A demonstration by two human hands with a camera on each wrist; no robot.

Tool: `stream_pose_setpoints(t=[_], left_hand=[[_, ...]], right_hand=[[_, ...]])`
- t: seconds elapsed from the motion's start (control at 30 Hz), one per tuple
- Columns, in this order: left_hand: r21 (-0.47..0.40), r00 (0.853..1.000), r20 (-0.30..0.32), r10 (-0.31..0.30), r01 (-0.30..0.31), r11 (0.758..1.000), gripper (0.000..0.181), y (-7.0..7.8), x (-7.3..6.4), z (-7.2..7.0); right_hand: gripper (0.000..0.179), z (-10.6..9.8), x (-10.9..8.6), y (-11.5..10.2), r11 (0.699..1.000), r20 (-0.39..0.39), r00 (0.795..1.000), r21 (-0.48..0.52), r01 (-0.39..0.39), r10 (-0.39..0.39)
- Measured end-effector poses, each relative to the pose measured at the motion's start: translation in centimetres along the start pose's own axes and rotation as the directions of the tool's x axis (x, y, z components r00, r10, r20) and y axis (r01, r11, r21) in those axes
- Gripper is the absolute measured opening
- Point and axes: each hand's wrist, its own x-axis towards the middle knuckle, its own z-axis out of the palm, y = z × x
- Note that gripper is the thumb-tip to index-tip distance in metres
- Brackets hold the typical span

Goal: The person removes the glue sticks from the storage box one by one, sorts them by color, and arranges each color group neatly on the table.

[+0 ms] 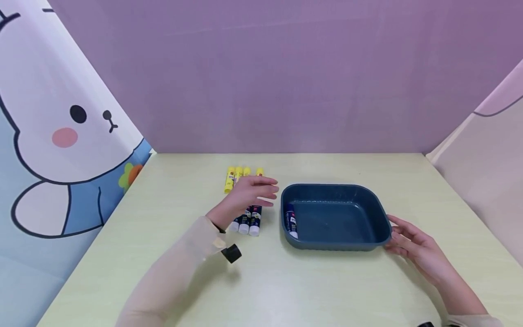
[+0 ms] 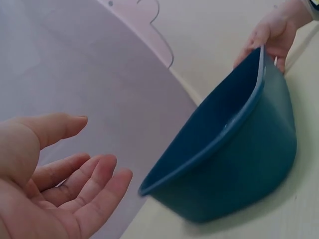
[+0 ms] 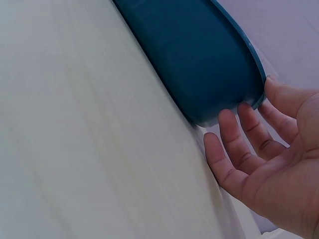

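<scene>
My left hand (image 1: 254, 192) is held above the glue sticks, its fingers extended toward the tray and apart from it, holding nothing. Under it lie several navy glue sticks with white ends (image 1: 244, 222) and, behind these, several yellow glue sticks (image 1: 230, 180); the hand and wrist partly hide both rows. One navy glue stick (image 1: 291, 221) lies inside the dark blue plastic tray (image 1: 335, 246), against its left wall. At the tray's right end, my right hand (image 3: 269, 154) touches the outer wall and rim with its fingertips, the fingers spread and loosely bent.
A pale table (image 1: 261, 290) carries everything. Behind it rises a purple cloth backdrop (image 1: 286, 81); a printed cartoon cloth (image 1: 45, 150) hangs on the left and a pale cloth (image 1: 490, 181) on the right. A black strap piece (image 1: 231, 253) sticks out from the left wrist.
</scene>
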Motion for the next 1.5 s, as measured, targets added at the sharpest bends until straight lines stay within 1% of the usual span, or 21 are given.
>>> stream_pose_setpoints(t=[0.2,0.4,0.63,0.8,0.9,1.03,1.07,1.17,1.3,1.4,1.5], left_hand=[[0.001,0.997,0.078,0.006,-0.006,1.000,0.038,0.6,0.4,2.0],[-0.012,0.989,0.143,-0.024,0.026,1.000,0.037,1.4,0.5,3.6],[0.020,0.974,0.217,-0.067,0.064,0.998,0.041,2.0,0.8,4.9],[0.039,0.965,0.245,-0.088,0.081,0.996,0.043,2.2,0.9,6.1],[0.036,0.961,0.265,-0.078,0.071,0.997,0.044,2.2,1.0,6.9],[0.046,0.957,0.285,-0.059,0.047,0.998,0.041,1.6,1.5,7.8],[0.056,0.957,0.283,-0.060,0.046,0.997,0.040,1.4,1.6,7.9],[0.075,0.963,0.254,-0.091,0.074,0.994,0.037,1.2,1.9,8.4],[0.050,0.975,0.190,-0.114,0.106,0.993,0.034,1.2,2.2,8.8],[0.029,0.982,0.158,-0.104,0.101,0.994,0.032,1.2,2.5,9.0],[0.029,0.984,0.151,-0.100,0.096,0.995,0.030,1.0,2.8,9.2]], right_hand=[[0.052,0.0,0.1,-0.1,1.000,0.004,1.000,0.003,0.002,-0.002],[0.052,0.0,0.0,-0.2,1.000,0.006,1.000,0.004,0.000,-0.001],[0.051,0.1,0.0,-0.2,1.000,0.006,1.000,0.001,0.000,0.000],[0.051,0.1,0.0,-0.2,1.000,0.011,1.000,0.003,-0.001,0.001],[0.052,0.1,0.0,-0.2,1.000,0.016,1.000,0.003,-0.004,0.004],[0.052,0.2,0.0,-0.2,1.000,0.022,1.000,-0.007,-0.010,0.010],[0.052,0.3,0.0,-0.1,1.000,0.023,1.000,-0.011,-0.011,0.012],[0.053,0.3,0.0,-0.1,1.000,0.028,1.000,-0.015,-0.014,0.014],[0.053,0.3,-0.1,-0.1,1.000,0.039,0.999,-0.010,-0.008,0.009],[0.053,0.3,-0.1,-0.1,1.000,0.045,0.999,-0.009,-0.005,0.005],[0.053,0.2,-0.1,-0.1,1.000,0.051,0.999,-0.009,-0.003,0.004]])
